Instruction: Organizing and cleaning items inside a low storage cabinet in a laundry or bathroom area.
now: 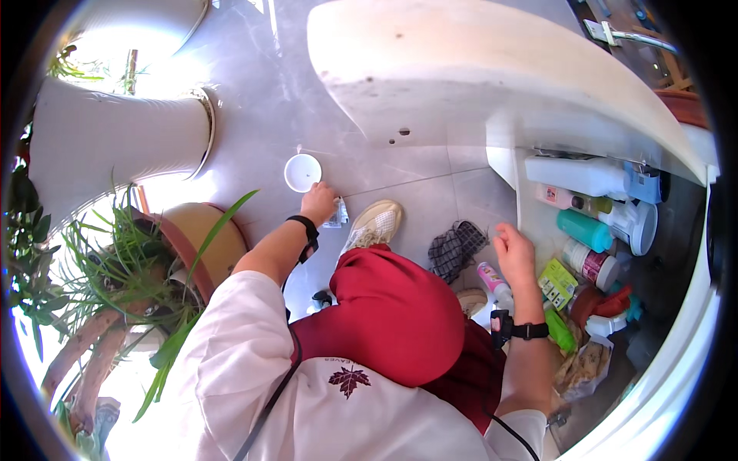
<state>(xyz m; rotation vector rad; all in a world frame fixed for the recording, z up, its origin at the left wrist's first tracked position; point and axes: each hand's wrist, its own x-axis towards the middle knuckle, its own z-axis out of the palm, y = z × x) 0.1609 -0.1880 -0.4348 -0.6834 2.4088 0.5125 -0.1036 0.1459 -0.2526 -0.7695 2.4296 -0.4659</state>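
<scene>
My left hand reaches down over the tiled floor, its fingertips at the near rim of a round white tub or lid. Whether the fingers grip that rim cannot be made out. Beside the hand, partly under it, lies a small clear and white packet. My right hand hovers by the edge of an open cabinet, fingers loosely curled and nothing visible in them. Just below it is a pink and white bottle. A dark checked cloth lies crumpled on the floor to its left.
Bottles, tubs and a green packet crowd the cabinet, among them a teal bottle. A pale curved basin or counter overhangs ahead. Left are a yellow-brown plant pot with long leaves and a tall white planter.
</scene>
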